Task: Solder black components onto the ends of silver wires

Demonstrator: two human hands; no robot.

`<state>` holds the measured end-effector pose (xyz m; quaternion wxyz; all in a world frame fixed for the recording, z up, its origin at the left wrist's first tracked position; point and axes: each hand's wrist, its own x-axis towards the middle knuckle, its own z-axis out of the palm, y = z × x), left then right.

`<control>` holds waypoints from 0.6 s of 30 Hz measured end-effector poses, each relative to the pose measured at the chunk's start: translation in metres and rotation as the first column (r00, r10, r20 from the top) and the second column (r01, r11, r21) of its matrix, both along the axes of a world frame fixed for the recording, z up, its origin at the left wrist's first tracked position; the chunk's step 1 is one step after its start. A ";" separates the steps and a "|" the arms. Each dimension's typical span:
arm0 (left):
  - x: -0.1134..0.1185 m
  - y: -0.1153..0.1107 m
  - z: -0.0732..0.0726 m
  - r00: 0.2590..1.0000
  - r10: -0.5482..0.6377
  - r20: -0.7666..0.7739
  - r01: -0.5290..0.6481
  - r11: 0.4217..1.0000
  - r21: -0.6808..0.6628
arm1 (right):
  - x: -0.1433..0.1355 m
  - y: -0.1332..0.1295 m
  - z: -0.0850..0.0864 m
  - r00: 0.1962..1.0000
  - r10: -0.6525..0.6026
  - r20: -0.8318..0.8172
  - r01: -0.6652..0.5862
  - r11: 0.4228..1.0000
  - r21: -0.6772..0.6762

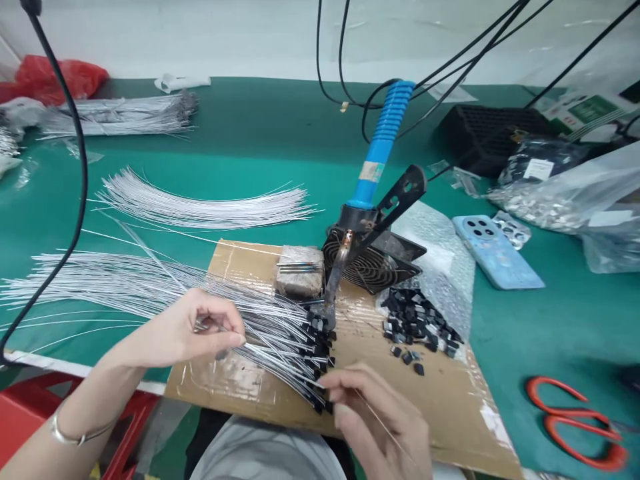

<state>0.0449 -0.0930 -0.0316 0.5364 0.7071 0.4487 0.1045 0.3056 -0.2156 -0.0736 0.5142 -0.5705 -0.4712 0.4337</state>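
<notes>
My left hand (pixel 210 330) is closed in a pinch, thumb against fingers, on a grey wire above the near side of a large wire bundle (pixel 150 287). The bundle's right ends carry small black caps (pixel 317 327) and lie on a cardboard sheet (pixel 425 413). My right hand (pixel 383 420) is curled beside the nearest capped ends, index fingertip at a wire end. A thin wire (pixel 380 420) runs through its fingers and across the palm. Behind the caps stands a blue-handled soldering iron (pixel 383 147), tip down, close to the black ends.
Beside the iron are a fan (pixel 375 263) and a dirty block (pixel 300 270). Loose black caps (pixel 420 320) lie on bubble wrap. Further right are a phone (pixel 495 253) and red-handled scissors (pixel 575 423). Another wire bundle (pixel 210 207) lies behind. A black cable (pixel 80 147) hangs at left.
</notes>
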 end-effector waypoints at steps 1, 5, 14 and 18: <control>0.003 -0.003 -0.003 1.000 0.014 0.002 -0.014 1.000 -0.005 | -0.003 0.002 -0.001 1.000 0.004 -0.008 -0.004 1.000 -0.005; 0.010 -0.009 -0.003 0.998 0.061 0.031 -0.060 0.997 -0.054 | -0.004 0.005 -0.007 1.000 -0.023 0.000 0.023 1.000 -0.001; 0.021 -0.018 -0.006 0.994 0.107 0.035 -0.104 0.991 -0.086 | -0.005 0.007 -0.017 0.994 0.039 -0.102 -0.048 0.995 -0.091; 0.024 -0.019 -0.007 0.994 0.097 0.052 -0.090 0.988 -0.123 | -0.004 0.009 -0.017 0.987 0.017 -0.159 -0.039 0.990 -0.136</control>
